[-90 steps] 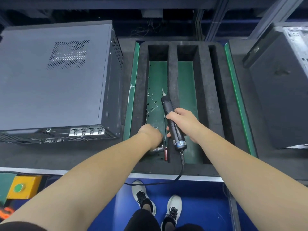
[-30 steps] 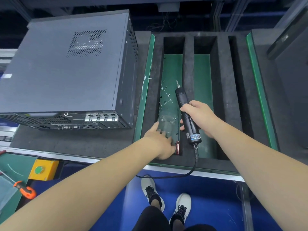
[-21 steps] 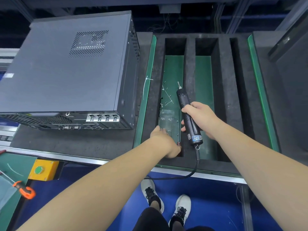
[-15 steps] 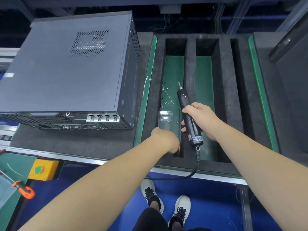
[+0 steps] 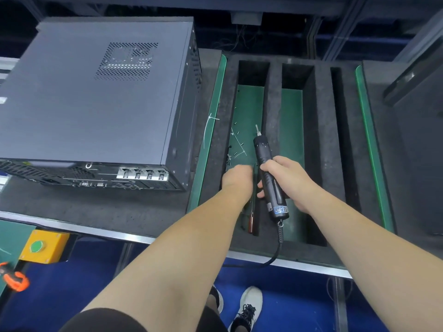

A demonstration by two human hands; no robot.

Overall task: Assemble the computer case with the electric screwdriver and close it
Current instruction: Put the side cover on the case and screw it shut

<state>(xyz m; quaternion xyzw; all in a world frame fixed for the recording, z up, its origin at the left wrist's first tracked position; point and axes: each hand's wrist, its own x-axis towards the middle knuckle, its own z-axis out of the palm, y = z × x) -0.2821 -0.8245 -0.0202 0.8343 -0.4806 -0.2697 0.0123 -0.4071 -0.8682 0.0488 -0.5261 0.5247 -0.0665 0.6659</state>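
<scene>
Landmark: the foam tray (image 5: 275, 104), its long slots floored in green; every place below is told from it.
Manual screwdriver (image 5: 251, 221): red-handled, lying in the near end of the tray's left slot.
Left hand (image 5: 236, 177): down in the left slot, fingers curled under and hidden from the camera. I cannot tell whether it holds anything. Half a second ago a small clear box showed just beyond this hand; now the hand covers that spot and the box is out of sight.
Right hand (image 5: 286, 180): wrapped round the electric screwdriver (image 5: 269, 178) over the rib between the left and middle slots, bit pointing away, cable trailing off the tray's near edge.
Loose screws (image 5: 236, 137): scattered with white cable ties on the green floor farther along the left slot.
Computer case (image 5: 96, 101): left of the tray on the dark mat, side panel on top, rear ports toward the person.
Meaning: the left hand has gone forward onto the parts box, so this looks like fetching a screw; no screw is on the bit yet, and the case waits untouched.
</scene>
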